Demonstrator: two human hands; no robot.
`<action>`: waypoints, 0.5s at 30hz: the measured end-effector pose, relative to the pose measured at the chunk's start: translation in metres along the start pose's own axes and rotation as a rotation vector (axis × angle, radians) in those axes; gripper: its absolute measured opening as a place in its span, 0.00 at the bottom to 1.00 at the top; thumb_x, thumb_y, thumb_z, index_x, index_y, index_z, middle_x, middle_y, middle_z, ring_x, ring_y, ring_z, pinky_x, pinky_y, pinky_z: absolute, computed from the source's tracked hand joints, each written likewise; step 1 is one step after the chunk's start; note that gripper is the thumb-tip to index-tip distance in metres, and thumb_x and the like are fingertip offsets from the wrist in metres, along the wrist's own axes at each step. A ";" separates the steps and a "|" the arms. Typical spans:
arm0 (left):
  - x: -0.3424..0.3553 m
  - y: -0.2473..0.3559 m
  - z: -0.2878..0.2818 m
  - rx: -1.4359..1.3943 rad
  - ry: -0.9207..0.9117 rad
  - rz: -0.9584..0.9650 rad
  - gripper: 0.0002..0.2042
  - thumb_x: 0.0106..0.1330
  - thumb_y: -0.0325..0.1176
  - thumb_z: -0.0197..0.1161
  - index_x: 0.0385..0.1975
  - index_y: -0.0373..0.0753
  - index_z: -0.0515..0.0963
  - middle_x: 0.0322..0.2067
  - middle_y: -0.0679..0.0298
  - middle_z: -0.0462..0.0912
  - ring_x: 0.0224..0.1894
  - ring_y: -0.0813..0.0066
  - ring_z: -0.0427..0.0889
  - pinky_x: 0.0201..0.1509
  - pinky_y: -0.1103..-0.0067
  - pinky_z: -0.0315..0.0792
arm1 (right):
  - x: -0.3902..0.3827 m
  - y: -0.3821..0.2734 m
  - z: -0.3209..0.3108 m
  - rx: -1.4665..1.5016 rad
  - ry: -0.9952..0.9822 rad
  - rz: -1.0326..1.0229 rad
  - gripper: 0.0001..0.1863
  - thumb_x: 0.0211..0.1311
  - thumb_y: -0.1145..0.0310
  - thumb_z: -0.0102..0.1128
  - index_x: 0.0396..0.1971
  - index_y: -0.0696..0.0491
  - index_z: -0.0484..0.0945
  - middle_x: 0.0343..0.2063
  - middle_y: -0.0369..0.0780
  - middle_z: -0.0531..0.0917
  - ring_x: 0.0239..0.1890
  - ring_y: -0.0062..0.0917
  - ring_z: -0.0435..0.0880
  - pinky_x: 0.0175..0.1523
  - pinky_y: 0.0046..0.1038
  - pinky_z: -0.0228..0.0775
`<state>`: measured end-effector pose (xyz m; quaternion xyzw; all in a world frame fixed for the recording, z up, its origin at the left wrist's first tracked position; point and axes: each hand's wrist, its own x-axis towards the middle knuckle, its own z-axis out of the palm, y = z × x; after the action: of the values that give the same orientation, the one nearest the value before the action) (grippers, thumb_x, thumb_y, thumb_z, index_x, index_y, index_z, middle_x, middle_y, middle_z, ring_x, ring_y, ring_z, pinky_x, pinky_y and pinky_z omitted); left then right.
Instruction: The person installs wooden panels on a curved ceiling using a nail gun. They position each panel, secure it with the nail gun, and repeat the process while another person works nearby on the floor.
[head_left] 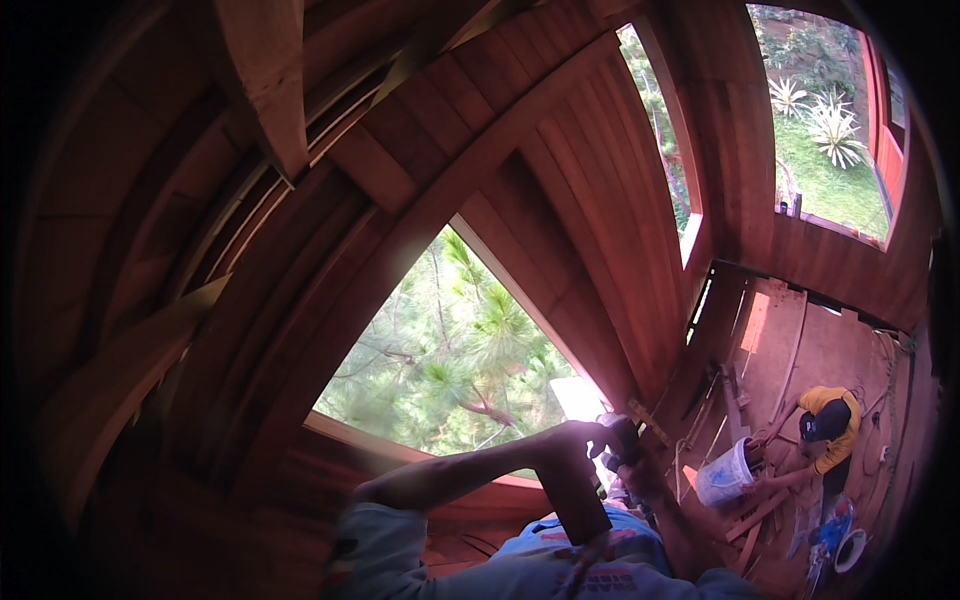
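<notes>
Head view: wall planks up, remainder unclear; left hand and right hand near dark object, grip I can't tell.

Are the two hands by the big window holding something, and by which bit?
Seemingly a dark thing, between the left hand and right hand; glare hides what it is and where it's gripped.

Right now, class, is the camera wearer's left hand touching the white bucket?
Apart. The head view shows the left hand near the window opening, well left of the white bucket, with the right hand between them.
</notes>
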<state>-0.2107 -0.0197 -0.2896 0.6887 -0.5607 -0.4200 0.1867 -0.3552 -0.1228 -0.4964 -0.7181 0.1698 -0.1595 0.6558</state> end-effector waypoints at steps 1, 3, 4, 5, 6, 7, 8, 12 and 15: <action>0.003 -0.003 0.000 -0.091 -0.011 0.028 0.23 0.50 0.27 0.69 0.50 0.40 0.79 0.37 0.66 0.81 0.35 0.78 0.76 0.40 0.78 0.74 | 0.000 -0.003 0.000 0.021 -0.018 0.007 0.19 0.52 0.54 0.68 0.31 0.56 0.78 0.20 0.46 0.80 0.22 0.41 0.81 0.28 0.40 0.70; 0.010 -0.010 -0.002 -0.272 -0.043 0.089 0.23 0.50 0.25 0.69 0.50 0.39 0.79 0.35 0.68 0.79 0.36 0.81 0.75 0.40 0.79 0.73 | -0.001 -0.003 -0.003 -0.039 -0.016 0.041 0.18 0.52 0.55 0.68 0.30 0.56 0.77 0.19 0.46 0.79 0.24 0.40 0.81 0.29 0.40 0.70; 0.007 -0.004 -0.004 -0.311 0.000 0.089 0.19 0.51 0.25 0.69 0.46 0.39 0.79 0.34 0.68 0.79 0.38 0.81 0.76 0.42 0.79 0.74 | -0.001 -0.003 -0.004 -0.067 -0.020 0.054 0.18 0.52 0.55 0.67 0.30 0.56 0.77 0.19 0.46 0.79 0.24 0.40 0.81 0.29 0.40 0.70; 0.006 -0.011 -0.004 -0.260 0.063 0.126 0.17 0.51 0.26 0.69 0.43 0.38 0.79 0.35 0.67 0.79 0.39 0.81 0.76 0.42 0.79 0.74 | 0.000 0.000 -0.003 -0.115 0.010 -0.021 0.18 0.51 0.56 0.68 0.30 0.56 0.77 0.18 0.46 0.79 0.24 0.40 0.82 0.29 0.39 0.70; 0.005 -0.025 -0.002 -0.209 0.127 0.164 0.15 0.52 0.26 0.69 0.41 0.38 0.79 0.35 0.67 0.79 0.39 0.81 0.77 0.43 0.79 0.74 | 0.000 0.008 0.000 -0.163 0.041 -0.097 0.18 0.51 0.56 0.68 0.30 0.56 0.77 0.18 0.46 0.78 0.24 0.40 0.82 0.29 0.39 0.70; 0.002 -0.028 -0.001 -0.157 0.188 0.201 0.13 0.52 0.26 0.69 0.39 0.38 0.79 0.36 0.67 0.80 0.40 0.81 0.77 0.43 0.79 0.75 | 0.000 0.013 0.002 -0.209 0.073 -0.171 0.18 0.51 0.56 0.68 0.29 0.56 0.77 0.18 0.46 0.78 0.23 0.39 0.82 0.29 0.39 0.70; -0.005 -0.029 0.003 -0.205 0.220 0.050 0.09 0.53 0.28 0.70 0.32 0.37 0.78 0.34 0.66 0.80 0.40 0.80 0.79 0.44 0.79 0.75 | -0.001 0.018 0.003 -0.198 0.083 -0.139 0.17 0.51 0.57 0.68 0.29 0.55 0.76 0.17 0.45 0.78 0.23 0.39 0.81 0.28 0.39 0.70; -0.022 -0.034 0.016 -0.450 0.285 -0.108 0.13 0.58 0.31 0.69 0.42 0.35 0.81 0.41 0.61 0.84 0.44 0.78 0.80 0.50 0.78 0.74 | -0.004 0.021 0.003 -0.154 0.112 -0.033 0.12 0.53 0.62 0.66 0.27 0.54 0.76 0.16 0.42 0.75 0.20 0.37 0.79 0.27 0.37 0.70; -0.038 -0.038 0.031 -0.780 0.191 -0.142 0.25 0.61 0.33 0.65 0.60 0.36 0.73 0.51 0.58 0.80 0.54 0.73 0.77 0.60 0.76 0.69 | -0.001 0.035 0.002 -0.315 0.124 -0.229 0.11 0.52 0.63 0.66 0.29 0.53 0.76 0.16 0.40 0.74 0.20 0.35 0.78 0.27 0.35 0.70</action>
<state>-0.2122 0.0335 -0.3210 0.6391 -0.2907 -0.5472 0.4556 -0.3567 -0.1237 -0.5311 -0.8151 0.1502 -0.2484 0.5013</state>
